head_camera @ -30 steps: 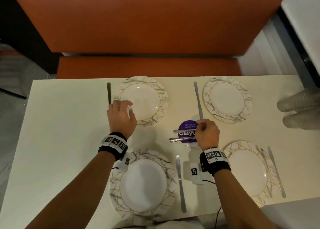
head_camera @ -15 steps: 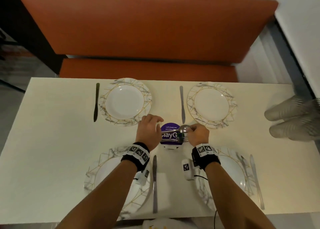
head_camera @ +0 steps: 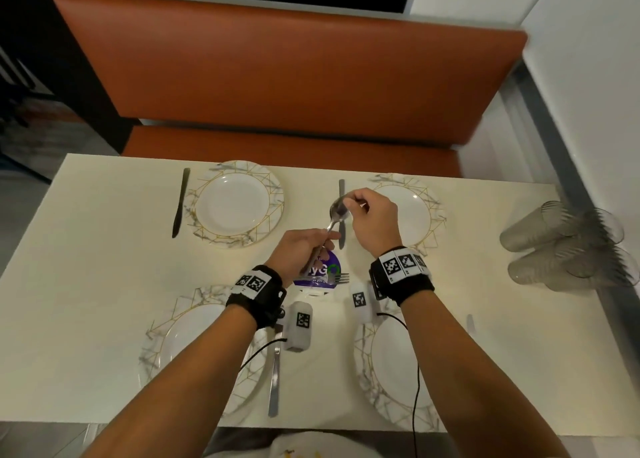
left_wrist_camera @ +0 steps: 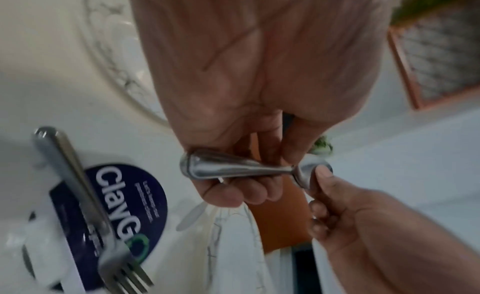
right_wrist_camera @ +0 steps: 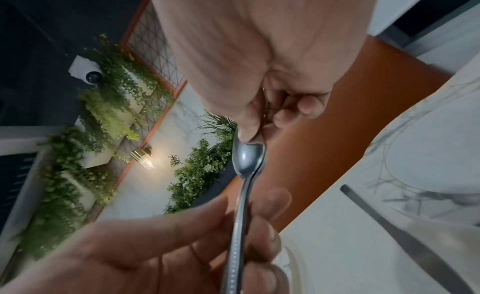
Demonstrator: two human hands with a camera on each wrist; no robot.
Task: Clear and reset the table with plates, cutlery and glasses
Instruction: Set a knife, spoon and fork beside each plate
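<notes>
A metal spoon (head_camera: 335,215) is held up over the middle of the table (head_camera: 86,267). My left hand (head_camera: 318,239) grips its handle (left_wrist_camera: 228,171). My right hand (head_camera: 353,203) pinches the bowl (right_wrist_camera: 249,156) between thumb and fingers. Below them a fork (head_camera: 341,278) lies across a round purple "ClayGo" disc (head_camera: 320,277); the left wrist view shows the fork (left_wrist_camera: 85,195) on the disc (left_wrist_camera: 124,206). White marbled plates stand at far left (head_camera: 239,203), far right (head_camera: 420,211), near left (head_camera: 187,336) and near right (head_camera: 388,371).
Table knives lie beside the plates: far left (head_camera: 180,203), middle back (head_camera: 341,239), near centre (head_camera: 273,381). Several clear plastic cups (head_camera: 561,246) lie on their sides at the table's right edge. An orange bench (head_camera: 294,146) runs behind the table.
My left hand came from the far left plate to the centre and took the spoon's handle. Both hands have lifted the spoon off the purple disc; the fork stays there.
</notes>
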